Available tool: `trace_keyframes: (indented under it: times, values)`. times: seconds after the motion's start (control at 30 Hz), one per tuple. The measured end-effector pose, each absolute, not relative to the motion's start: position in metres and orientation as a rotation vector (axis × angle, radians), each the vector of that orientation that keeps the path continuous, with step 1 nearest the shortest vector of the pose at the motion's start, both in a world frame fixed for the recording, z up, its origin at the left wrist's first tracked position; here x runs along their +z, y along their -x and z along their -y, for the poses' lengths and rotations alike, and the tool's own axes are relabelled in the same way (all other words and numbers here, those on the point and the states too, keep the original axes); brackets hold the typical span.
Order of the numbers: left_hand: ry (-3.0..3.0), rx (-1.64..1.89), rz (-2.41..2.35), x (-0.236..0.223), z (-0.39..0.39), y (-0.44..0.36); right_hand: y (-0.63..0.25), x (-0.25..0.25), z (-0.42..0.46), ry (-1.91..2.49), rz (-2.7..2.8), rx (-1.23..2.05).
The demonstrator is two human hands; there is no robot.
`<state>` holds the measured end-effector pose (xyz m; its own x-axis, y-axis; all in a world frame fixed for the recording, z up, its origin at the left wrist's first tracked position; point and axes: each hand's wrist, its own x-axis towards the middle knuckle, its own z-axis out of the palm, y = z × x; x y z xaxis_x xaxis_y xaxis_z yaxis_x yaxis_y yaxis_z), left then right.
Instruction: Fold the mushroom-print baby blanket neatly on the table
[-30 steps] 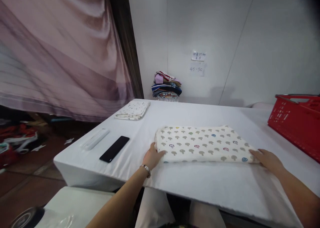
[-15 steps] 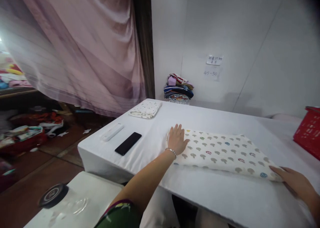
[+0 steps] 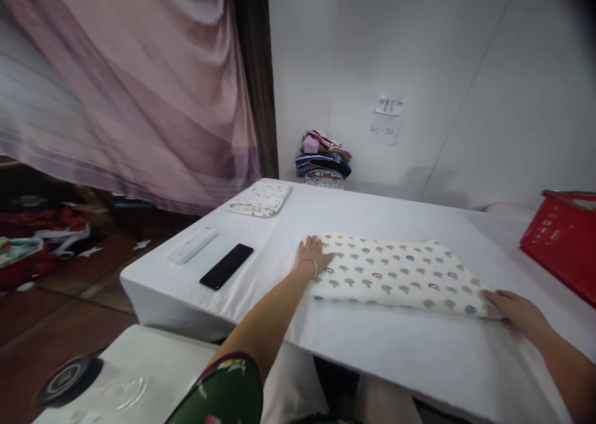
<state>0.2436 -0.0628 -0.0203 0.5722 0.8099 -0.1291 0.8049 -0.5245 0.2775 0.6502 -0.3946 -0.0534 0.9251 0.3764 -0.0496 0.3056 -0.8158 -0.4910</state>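
Note:
A white cloth with a mushroom print (image 3: pixel 395 272) lies folded flat on the white-covered table (image 3: pixel 372 343). My left hand (image 3: pixel 314 256) rests palm down on its left end, fingers spread and pointing away from me. At the near right corner, my right hand (image 3: pixel 512 309) pinches the cloth's edge between thumb and fingers; some of those fingers are hidden beneath it. A folded white cloth with small dark marks (image 3: pixel 262 199) lies at the far left of the table.
A black phone (image 3: pixel 226 266) and a slim white object (image 3: pixel 193 245) lie on the table's left side. A red basket (image 3: pixel 561 238) stands at the right. Folded fabrics (image 3: pixel 323 160) are stacked by the wall. A low white surface (image 3: pixel 153 365) adjoins the near left.
The view has shifted slightly right. My left hand has slid toward the cloth's far left corner. My right hand still grips the near right corner.

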Motion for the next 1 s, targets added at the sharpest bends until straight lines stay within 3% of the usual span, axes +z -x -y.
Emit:
trace_keyframes:
  times: [0.1, 0.23, 0.4, 0.67, 0.77, 1.0]
  values:
    - [-2.434, 0.075, -1.343, -0.008, 0.062, -0.240, -0.620, -0.038, 0.383, 2.777, 0.662, 0.014]
    - [-2.619, 0.269, -1.168, -0.018, 0.081, -0.228, -0.563, -0.040, 0.360, 2.702, 1.165, -0.242]
    - [-2.468, 0.357, -1.054, -0.038, 0.096, -0.219, -0.530, -0.067, 0.351, 2.683, 1.414, -0.103]
    - [-2.003, 0.685, -1.406, -0.022, 0.105, -0.148, -0.540, -0.073, 0.359, 2.584, 1.344, -0.034]
    - [-2.044, 0.677, -1.420, -0.029, 0.135, -0.129, -0.510, -0.067, 0.346, 2.423, 1.425, -0.087]
    - [-2.137, 0.760, -1.421, -0.038, 0.173, -0.149, -0.394, -0.042, 0.287, 1.820, 1.691, 0.162]
